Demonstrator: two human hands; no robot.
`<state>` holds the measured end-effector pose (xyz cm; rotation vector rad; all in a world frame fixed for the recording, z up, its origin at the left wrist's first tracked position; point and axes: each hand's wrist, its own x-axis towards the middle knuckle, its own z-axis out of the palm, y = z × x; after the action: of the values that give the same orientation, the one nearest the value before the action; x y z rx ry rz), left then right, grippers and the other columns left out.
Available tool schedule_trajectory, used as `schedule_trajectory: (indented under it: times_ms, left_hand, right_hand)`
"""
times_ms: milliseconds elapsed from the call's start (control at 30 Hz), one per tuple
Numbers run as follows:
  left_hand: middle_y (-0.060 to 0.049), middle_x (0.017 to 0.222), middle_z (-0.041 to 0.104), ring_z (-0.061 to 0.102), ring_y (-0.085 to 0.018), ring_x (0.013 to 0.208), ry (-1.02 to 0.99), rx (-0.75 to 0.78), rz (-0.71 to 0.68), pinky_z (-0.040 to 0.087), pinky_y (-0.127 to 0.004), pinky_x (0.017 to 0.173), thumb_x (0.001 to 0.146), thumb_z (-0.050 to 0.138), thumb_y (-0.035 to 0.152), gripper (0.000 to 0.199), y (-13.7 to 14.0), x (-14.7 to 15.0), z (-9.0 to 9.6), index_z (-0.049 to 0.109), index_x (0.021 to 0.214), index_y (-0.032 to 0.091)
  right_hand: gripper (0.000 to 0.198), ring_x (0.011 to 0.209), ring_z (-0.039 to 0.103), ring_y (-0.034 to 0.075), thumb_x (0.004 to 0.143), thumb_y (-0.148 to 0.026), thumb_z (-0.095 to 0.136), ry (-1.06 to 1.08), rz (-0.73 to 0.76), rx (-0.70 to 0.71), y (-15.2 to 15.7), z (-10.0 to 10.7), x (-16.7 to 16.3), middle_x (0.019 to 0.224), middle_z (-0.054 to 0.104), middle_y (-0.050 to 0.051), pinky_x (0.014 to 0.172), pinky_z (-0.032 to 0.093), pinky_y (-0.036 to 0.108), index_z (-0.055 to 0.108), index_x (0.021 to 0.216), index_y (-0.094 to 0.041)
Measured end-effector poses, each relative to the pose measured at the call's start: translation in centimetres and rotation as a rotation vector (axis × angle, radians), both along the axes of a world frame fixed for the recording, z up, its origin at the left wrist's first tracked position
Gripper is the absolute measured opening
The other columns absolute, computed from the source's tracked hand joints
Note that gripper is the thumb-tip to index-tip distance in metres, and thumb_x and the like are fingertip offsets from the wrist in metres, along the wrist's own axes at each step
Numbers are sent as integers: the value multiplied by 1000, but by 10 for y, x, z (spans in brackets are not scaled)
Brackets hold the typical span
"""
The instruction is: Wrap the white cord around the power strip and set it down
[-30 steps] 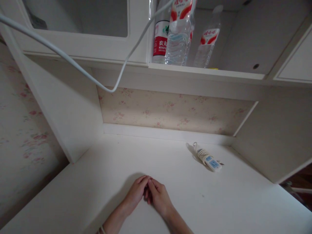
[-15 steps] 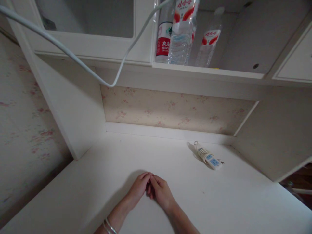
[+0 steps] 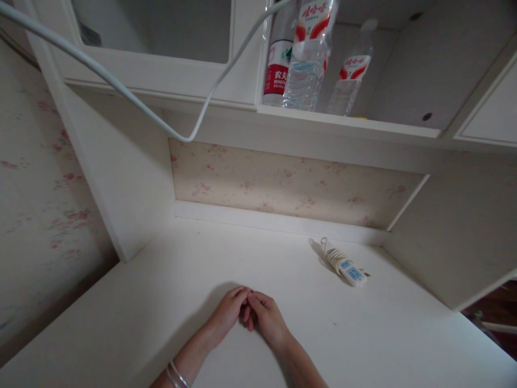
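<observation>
My left hand (image 3: 228,311) and my right hand (image 3: 267,318) rest together on the white desktop (image 3: 169,280), meeting at the fingertips. The fingers of both are curled inward and closed, and those of one hand partly cover those of the other. No object shows between them. Two silver bangles (image 3: 176,373) circle my left wrist. To the right and farther back lies a white power strip (image 3: 350,271) with blue socket faces, its cord wound around one end; neither hand touches it.
Above the desk, an open shelf (image 3: 347,123) holds several clear plastic bottles (image 3: 305,70). A white cable (image 3: 133,102) hangs across the upper left, in front of a cabinet door (image 3: 161,67). Side panels (image 3: 133,178) stand at both ends, with floral wallpaper (image 3: 258,183) behind.
The view has shifted slightly, with the shelf and bottles a little lower and farther right in the picture. My hands keep the same joined pose on the desktop.
</observation>
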<state>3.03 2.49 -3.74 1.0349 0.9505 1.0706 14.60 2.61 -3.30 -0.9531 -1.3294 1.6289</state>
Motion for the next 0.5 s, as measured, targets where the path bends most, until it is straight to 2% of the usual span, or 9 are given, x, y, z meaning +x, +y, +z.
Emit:
schedule_trajectory:
  times_ms: [233,500]
  left_hand:
    - [5,44,48,50,-12,39,4,-10,8,31,-23,41,82,49,48,34,-2,-1,3,55,70,18]
    - [4,42,48,50,-13,39,51,4,22,30,-24,42,81,49,49,35,3,0,-2,55,68,18]
  right_hand:
    - [52,37,46,8,79,-66,53,-16,-3,-10,-1,4,0,53,58,-1,40,31,21,59,72,-15]
    - [55,37,46,8,79,-68,51,-22,-3,-2,2,-4,0,53,59,-1,41,31,22,62,76,-14]
